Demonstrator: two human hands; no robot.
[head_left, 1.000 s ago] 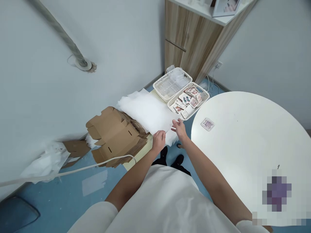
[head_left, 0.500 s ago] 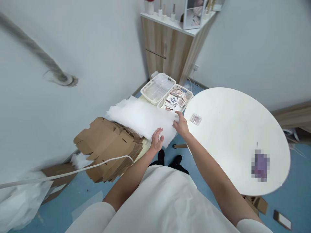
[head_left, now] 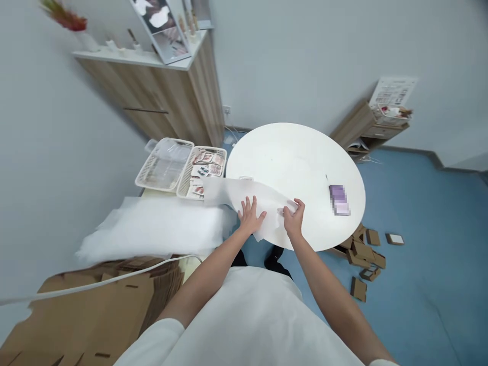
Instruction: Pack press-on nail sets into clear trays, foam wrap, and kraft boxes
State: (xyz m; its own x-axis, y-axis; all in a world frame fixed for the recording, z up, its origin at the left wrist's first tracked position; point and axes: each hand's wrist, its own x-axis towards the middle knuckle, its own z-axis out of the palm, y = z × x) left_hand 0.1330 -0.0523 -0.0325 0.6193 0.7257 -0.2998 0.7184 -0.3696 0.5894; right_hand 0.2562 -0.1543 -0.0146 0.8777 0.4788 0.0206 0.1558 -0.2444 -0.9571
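Note:
A thin white foam packing sheet (head_left: 236,192) lies partly over the round white table (head_left: 290,152), its left end reaching past the table edge to the basket of cards. My left hand (head_left: 250,217) rests on the sheet with fingers spread. My right hand (head_left: 293,217) pinches the sheet's right part between thumb and fingers. Behind the sheet's far edge, a small clear pack (head_left: 246,178) is mostly hidden. To the left, a stack of similar white sheets (head_left: 156,223) lies on a low surface.
Beyond the stack stand a white basket with clear plastic (head_left: 165,162) and a basket of printed cards (head_left: 206,168). Flattened cardboard boxes (head_left: 102,310) and a white cable (head_left: 114,277) are at left. A blurred purple item (head_left: 339,200) sits on the table; small boxes (head_left: 368,254) lie on the floor.
Both hands have moved from over the sheet stack to the table, bringing one sheet along. My right hand now grips it. The view has turned to the right.

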